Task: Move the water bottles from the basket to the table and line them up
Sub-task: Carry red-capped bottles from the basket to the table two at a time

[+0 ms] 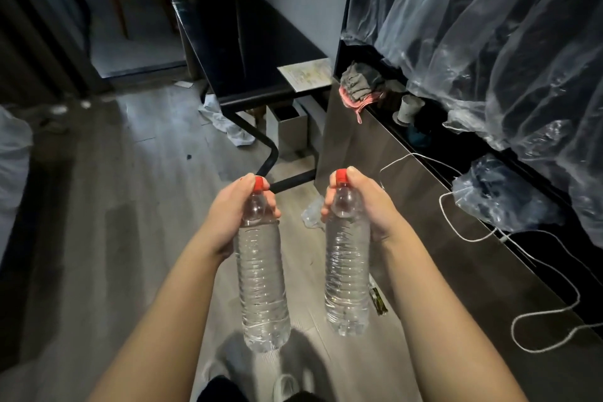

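Left hand [239, 209] and right hand [355, 202] each grip a bottle neck – bottles hang free, could slip; table [261, 52] at 12 o'clock.

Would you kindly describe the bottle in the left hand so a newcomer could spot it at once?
In the middle of the picture, over the wooden floor, each hand grips a clear, red-capped bottle by its neck. The left hand holds the left bottle; unlike the right bottle, its base hangs lower in the picture.
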Demonstrator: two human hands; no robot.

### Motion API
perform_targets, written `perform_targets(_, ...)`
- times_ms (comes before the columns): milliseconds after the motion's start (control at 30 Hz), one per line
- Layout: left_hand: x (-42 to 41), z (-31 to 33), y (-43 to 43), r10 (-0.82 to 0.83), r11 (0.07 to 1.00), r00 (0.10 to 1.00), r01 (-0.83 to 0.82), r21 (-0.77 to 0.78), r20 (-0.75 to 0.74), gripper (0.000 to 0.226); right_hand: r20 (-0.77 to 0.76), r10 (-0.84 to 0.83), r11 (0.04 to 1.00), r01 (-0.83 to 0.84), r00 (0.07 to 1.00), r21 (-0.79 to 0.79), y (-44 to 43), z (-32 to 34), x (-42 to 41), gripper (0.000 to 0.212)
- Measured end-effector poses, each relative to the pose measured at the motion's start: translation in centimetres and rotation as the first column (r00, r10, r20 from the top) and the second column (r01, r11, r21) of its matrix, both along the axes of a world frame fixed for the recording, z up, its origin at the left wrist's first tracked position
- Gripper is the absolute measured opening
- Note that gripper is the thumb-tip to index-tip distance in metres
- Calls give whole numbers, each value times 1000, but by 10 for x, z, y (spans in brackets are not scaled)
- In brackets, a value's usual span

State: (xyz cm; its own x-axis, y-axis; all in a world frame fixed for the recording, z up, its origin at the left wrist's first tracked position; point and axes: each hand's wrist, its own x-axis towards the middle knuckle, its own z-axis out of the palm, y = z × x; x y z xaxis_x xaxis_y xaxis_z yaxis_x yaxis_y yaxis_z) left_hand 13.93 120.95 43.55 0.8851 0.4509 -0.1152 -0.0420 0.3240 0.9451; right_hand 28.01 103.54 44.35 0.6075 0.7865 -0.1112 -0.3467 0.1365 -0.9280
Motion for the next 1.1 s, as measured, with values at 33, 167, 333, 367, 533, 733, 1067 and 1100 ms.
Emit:
perform_targets(33,6,-1,6,-6,1000,1000,6,6,0,31,0,3,1000,-3,1000,2,7,-1,6,32)
perform_targets(167,32,-6,39,-14,1000,1000,14,-13,13,30,-5,14,1000,-14,1000,9,41,-7,29,35)
perform_targets(333,68,-14,103,-55,998,998,55,5,6,29,20,18,999,-19,1000,30,96,-21,58,50)
perform_targets(367,76,-14,118,-69,997,998,69,15,2,29,27,10,1000,-11,1000,27,109,-23,64,49)
perform_targets(533,114,-5,212,-126,991,991,128,49,-36,25,-44,-99,994,101,994,44,193,-26,94,45)
perform_targets(733,158,10,331,-165,985,985,167,33,-55,27,-97,-194,980,198,976,26,303,-24,133,35)
perform_targets(1067,222,-5,449,-122,992,990,124,29,-69,29,-50,-245,969,243,968,-40,421,-26,197,30)
perform_targets(1100,229,-6,457,-113,993,991,115,29,-72,28,-37,-237,971,236,971,-35,430,-27,206,30)
